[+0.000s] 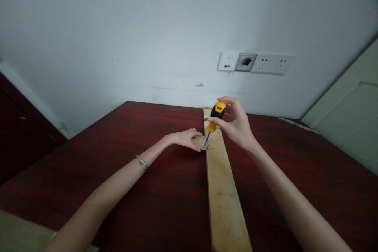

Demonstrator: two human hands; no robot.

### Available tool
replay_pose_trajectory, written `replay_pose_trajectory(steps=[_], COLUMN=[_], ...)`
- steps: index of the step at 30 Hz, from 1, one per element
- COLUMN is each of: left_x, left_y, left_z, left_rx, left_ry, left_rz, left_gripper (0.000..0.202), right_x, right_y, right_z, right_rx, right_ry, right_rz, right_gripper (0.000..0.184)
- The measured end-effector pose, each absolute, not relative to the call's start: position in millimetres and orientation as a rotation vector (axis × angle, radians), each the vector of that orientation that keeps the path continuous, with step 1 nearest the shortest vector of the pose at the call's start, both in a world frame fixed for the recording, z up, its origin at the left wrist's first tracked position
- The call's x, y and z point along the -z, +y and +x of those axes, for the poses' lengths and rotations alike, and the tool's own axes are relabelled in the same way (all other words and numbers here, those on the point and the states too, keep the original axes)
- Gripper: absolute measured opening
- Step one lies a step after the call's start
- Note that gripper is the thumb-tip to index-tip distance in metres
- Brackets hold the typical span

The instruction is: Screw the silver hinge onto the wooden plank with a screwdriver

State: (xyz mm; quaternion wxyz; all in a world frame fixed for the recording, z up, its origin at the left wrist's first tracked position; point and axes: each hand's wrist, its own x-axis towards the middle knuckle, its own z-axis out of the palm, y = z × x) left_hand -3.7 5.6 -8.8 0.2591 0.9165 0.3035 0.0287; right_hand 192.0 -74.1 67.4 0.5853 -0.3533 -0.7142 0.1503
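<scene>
A long pale wooden plank [221,189] lies on the dark red table [132,173], running away from me. A small wooden block [198,142] butts against its left edge, joined by a small metal hinge [204,142]. My left hand [185,138] rests on the block, fingers pressed over it. My right hand [234,123] is closed around the yellow and black handle of a screwdriver [215,116], which stands nearly upright with its tip on the hinge.
A white wall stands behind the table with a row of sockets [255,63]. A pale door [348,114] is at the right. A dark cabinet [20,126] is at the left. A bracelet [142,162] circles my left wrist.
</scene>
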Motion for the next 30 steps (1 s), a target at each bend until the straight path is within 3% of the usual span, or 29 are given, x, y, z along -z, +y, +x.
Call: replay_pose_trajectory(steps=[5, 17, 30], left_x=[9.8, 14.6, 18.0], left_y=[6.0, 8.9, 9.4], left_z=[-4.2, -5.6, -5.2], left_rx=[-0.071, -0.042, -0.077], left_ry=[0.814, 0.863, 0.842], left_rz=[2.500, 2.487, 2.543], left_gripper=[0.072, 0.084, 0.079], right_x=[-71.0, -85.7, -85.9], right_y=[-74.4, -75.9, -74.3], right_z=[194.9, 206.8, 210.8], right_rx=[-0.331, -0.243, -0.245], right_ry=[-1.635, -1.533, -1.542], right_rz=[-0.779, -0.728, -0.754], right_gripper=[0.047, 0.042, 0.042])
